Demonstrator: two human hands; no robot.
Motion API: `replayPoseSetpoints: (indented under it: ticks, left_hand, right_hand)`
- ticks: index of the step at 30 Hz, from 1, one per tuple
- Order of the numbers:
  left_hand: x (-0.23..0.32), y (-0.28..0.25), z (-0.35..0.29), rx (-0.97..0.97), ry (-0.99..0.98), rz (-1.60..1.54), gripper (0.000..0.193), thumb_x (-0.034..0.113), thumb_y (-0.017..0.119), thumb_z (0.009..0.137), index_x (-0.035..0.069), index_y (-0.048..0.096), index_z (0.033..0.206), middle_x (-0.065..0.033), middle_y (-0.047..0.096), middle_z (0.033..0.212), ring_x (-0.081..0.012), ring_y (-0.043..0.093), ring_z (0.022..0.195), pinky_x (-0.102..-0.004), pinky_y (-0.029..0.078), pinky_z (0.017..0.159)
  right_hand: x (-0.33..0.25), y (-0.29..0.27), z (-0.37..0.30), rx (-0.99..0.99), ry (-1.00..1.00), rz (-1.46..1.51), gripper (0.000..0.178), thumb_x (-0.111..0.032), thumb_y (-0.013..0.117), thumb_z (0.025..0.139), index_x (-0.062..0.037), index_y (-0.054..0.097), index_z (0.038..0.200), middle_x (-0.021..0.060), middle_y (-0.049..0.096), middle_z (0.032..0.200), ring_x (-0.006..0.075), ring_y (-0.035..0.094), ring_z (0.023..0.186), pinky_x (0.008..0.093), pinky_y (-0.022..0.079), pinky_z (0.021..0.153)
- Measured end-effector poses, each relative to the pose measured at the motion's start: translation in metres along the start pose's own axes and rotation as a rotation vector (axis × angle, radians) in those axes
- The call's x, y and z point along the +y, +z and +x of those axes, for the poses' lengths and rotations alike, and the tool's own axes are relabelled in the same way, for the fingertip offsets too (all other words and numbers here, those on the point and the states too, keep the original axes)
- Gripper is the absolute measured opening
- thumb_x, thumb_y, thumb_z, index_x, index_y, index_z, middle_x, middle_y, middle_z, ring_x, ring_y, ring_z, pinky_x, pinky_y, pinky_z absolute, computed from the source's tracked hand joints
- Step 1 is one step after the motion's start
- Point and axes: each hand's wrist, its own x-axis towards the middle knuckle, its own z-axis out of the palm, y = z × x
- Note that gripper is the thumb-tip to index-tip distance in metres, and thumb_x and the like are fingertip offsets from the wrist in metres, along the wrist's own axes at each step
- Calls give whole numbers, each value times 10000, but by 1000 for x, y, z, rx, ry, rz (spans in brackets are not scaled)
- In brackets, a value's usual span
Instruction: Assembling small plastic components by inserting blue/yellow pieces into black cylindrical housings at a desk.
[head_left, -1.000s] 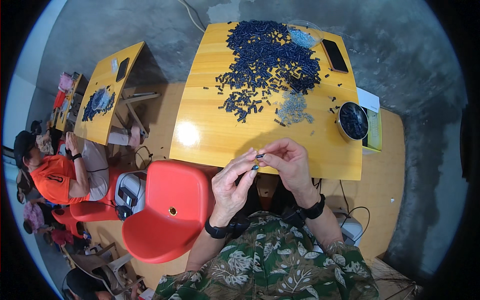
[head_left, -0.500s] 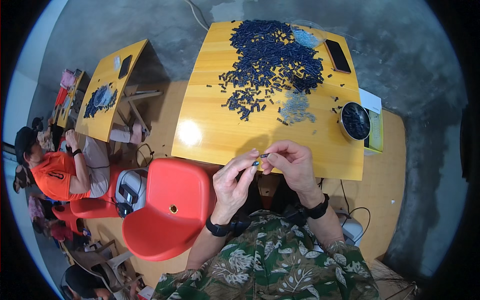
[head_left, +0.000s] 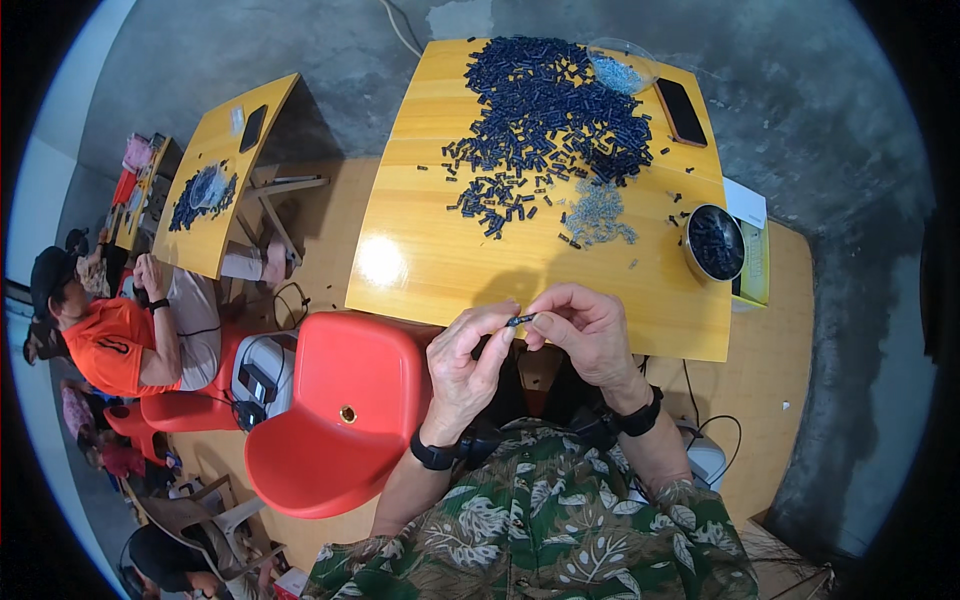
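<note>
In front of my chest, at the table's near edge, my left hand and my right hand meet fingertip to fingertip. Between them is a small black cylindrical piece, pinched at its left end by the left thumb and finger and at its right end by the right ones. It looks like two short parts lined up end to end; whether they are joined I cannot tell. Beyond lies a big heap of similar black pieces, with a patch of small clear bits at its near side.
A clear bowl of pale bits and a phone lie at the far right of the table. A metal bowl of black pieces stands nearer. A red chair is at left; a person in orange sits farther off.
The two small parts, held slightly apart before, now line up end to end between my fingertips. My hands have otherwise barely moved.
</note>
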Motion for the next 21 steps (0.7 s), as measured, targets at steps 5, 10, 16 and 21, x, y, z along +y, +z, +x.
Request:
replayPoseSetpoints:
  ticks: [5, 10, 16, 21]
  left_hand:
    - [4, -2, 3, -24, 18, 96, 117, -16, 684, 839, -16, 670, 956, -170, 710, 977, -282, 700, 903, -348, 543, 801]
    - [6, -3, 4, -45, 53, 139, 130, -23, 682, 833, -16, 665, 961, -174, 708, 972, -296, 698, 896, -356, 544, 796]
    - [7, -3, 5, -47, 69, 143, 140, -32, 683, 826, -16, 657, 962, -173, 707, 970, -302, 698, 895, -360, 546, 793]
    - [9, -4, 8, -60, 105, 198, 160, -45, 688, 808, -13, 651, 960, -175, 697, 956, -312, 689, 880, -365, 542, 779]
  right_hand:
    - [-3, -1, -1, -6, 10, -49, 136, -89, 647, 942, 9, 653, 1036, 30, 679, 848, 72, 639, 753, 207, 528, 690]
    - [-7, -2, 0, -9, 25, -111, 134, -92, 648, 940, 3, 655, 1035, 22, 680, 844, 65, 639, 741, 204, 527, 680]
    - [-5, -4, -1, -3, 8, -106, 120, -84, 643, 940, 1, 657, 1024, 23, 680, 838, 63, 637, 734, 201, 520, 675]
    - [-10, -4, 0, -13, -10, -191, 111, -71, 646, 930, 11, 655, 1005, 30, 677, 846, 69, 634, 742, 210, 517, 675]
